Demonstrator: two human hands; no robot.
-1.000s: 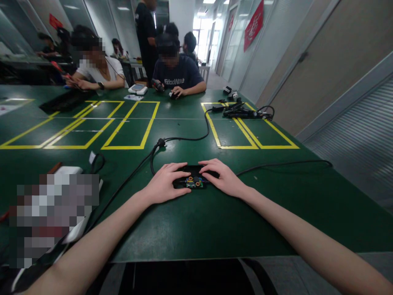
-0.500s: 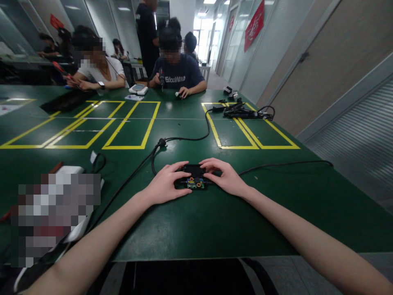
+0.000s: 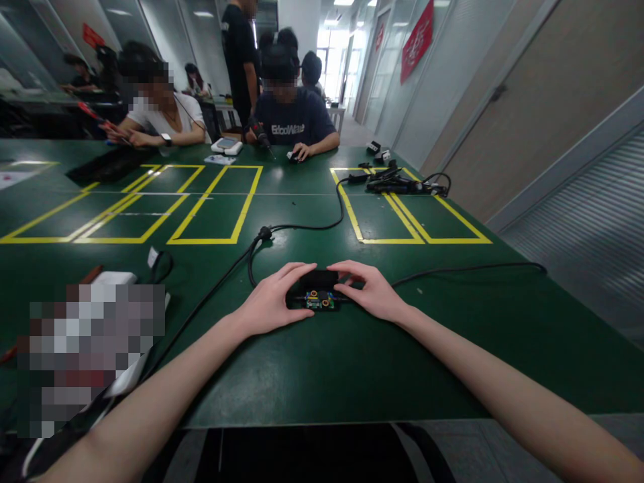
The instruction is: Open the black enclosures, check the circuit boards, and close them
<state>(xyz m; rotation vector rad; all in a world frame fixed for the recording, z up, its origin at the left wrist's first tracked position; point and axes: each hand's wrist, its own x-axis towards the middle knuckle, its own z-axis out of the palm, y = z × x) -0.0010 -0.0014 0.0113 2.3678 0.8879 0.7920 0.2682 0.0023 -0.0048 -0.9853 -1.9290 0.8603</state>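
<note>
A small circuit board [image 3: 322, 301] with copper coils lies in an opened black case on the green table, a cable running in at each end. Above its far side is a black case cover [image 3: 318, 277], tilted. My left hand [image 3: 272, 298] curves around the left end, thumb at the near edge of the case and fingertips at the cover's far edge. Pinched between thumb and fingers of my right hand [image 3: 369, 290] is the right end of the cover. My fingers partly hide both ends of the case.
A black cable [image 3: 216, 285] crosses the green table [image 3: 302, 376] on the left, and another cable [image 3: 467, 266] runs right. Bundled black cords [image 3: 397, 182] lie farther back. A blurred-out pile [image 3: 90, 342] is at left. Across the table a person holds a power screwdriver [image 3: 261, 136].
The cover has tipped, so its recessed inside shows less. My left fingers have moved slightly right along its far edge; my right hand has barely moved. Across the table, the screwdriver has tilted.
</note>
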